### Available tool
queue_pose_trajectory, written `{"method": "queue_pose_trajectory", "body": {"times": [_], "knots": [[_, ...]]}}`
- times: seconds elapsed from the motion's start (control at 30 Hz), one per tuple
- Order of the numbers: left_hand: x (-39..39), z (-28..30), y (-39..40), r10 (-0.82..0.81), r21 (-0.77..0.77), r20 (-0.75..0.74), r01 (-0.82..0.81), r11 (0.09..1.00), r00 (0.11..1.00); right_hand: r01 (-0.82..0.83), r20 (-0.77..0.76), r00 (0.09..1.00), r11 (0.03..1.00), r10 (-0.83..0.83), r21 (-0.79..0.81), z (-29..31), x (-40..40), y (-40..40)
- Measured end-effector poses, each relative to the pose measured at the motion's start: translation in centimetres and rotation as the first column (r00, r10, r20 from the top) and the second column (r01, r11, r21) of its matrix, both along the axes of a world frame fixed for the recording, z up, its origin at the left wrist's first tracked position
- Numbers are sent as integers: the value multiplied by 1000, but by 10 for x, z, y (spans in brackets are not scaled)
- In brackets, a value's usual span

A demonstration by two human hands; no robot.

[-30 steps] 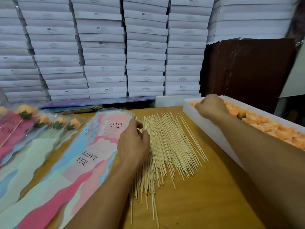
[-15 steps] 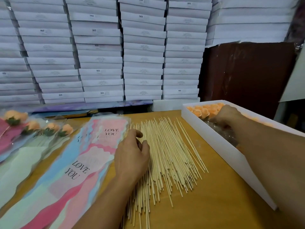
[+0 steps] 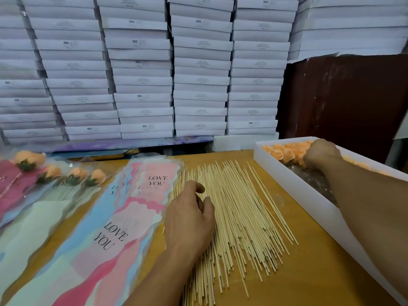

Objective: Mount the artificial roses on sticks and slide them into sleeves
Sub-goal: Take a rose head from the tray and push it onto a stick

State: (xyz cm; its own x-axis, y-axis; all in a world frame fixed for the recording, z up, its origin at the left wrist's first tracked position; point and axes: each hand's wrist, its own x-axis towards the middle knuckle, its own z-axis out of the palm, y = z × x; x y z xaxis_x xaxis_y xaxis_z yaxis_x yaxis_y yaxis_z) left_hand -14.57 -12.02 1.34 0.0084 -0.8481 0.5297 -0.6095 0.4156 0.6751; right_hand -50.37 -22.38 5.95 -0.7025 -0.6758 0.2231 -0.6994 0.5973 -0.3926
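Observation:
A fan of thin wooden sticks (image 3: 238,213) lies on the wooden table (image 3: 309,272). My left hand (image 3: 189,215) rests on the pile's left side with thumb and fingers loosely curled; no stick is lifted. My right hand (image 3: 320,154) reaches into the long white box (image 3: 293,191), knuckles up among the orange roses (image 3: 284,152), its fingers hidden. A stack of pink and blue "LOVE YOU" sleeves (image 3: 141,208) lies left of the sticks. Further left are sleeved roses on sticks (image 3: 50,173).
A wall of stacked white cartons (image 3: 143,80) stands behind the table. A dark brown panel (image 3: 342,96) rises behind the box. Clear crinkled plastic (image 3: 313,177) shows at the bottom of the box, near my right forearm.
My right hand has gone from the box's near rim further in, down among the roses at its far end. My left hand has stayed on the sticks.

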Motion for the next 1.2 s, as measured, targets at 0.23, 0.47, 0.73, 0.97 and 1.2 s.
{"method": "queue_pose_trajectory", "body": {"times": [0.23,0.47,0.73,0.97,1.2], "knots": [[1,-1,-2,-7,20,-2,7,1000,1000,-32,-68,997,997,27,-73,33,12,16],[2,3,-2,-41,37,-59,43,998,997,-317,-21,948,935,318,-157,80,82,56],[-1,7,4,-215,28,-138,221,975,967,-701,-15,713,713,701,18,59,216,120],[10,5,-5,-107,26,-250,117,993,962,-661,194,667,691,720,-292,33,242,123],[16,5,-11,48,88,-346,-18,996,937,-528,129,845,848,519,51,-19,236,89]]}}
